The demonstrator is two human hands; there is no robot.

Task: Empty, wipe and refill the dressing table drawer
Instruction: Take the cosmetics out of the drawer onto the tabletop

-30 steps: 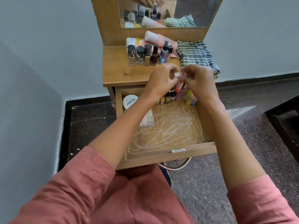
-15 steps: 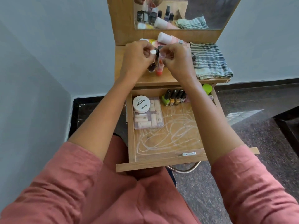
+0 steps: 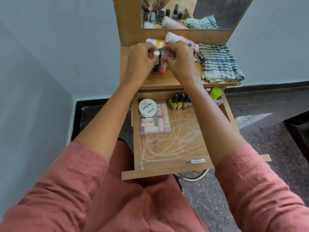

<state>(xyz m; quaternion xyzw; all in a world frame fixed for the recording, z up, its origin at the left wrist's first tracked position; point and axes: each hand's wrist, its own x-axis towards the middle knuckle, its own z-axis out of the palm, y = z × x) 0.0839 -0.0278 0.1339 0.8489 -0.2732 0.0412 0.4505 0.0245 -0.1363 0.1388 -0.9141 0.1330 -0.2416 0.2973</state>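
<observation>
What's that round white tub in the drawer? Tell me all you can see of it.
The round white tub is a low, flat pot, plastic by its look, lid on. Black print on the lid reads NAIL POLISH and zudio, upside down from here. It lies flat in the back left corner of the drawer, partly on a clear box of pale sticks. Nothing lies on it.

Your sleeves point(image 3: 66, 190) are salmon pink. The small cap point(image 3: 156, 53) is white, and the tube point(image 3: 162, 68) beside it goes from clear to orange-red at its lower end. The cloth point(image 3: 219, 62) is striped dark grey-green on off-white. The drawer point(image 3: 173, 164) is pale wood, its floor scribbled with white looping lines. Inside, the round tub point(image 3: 147, 108) is white with black lettering, and the nail polish bottles point(image 3: 173, 103) are lime green and mustard under black caps.
</observation>
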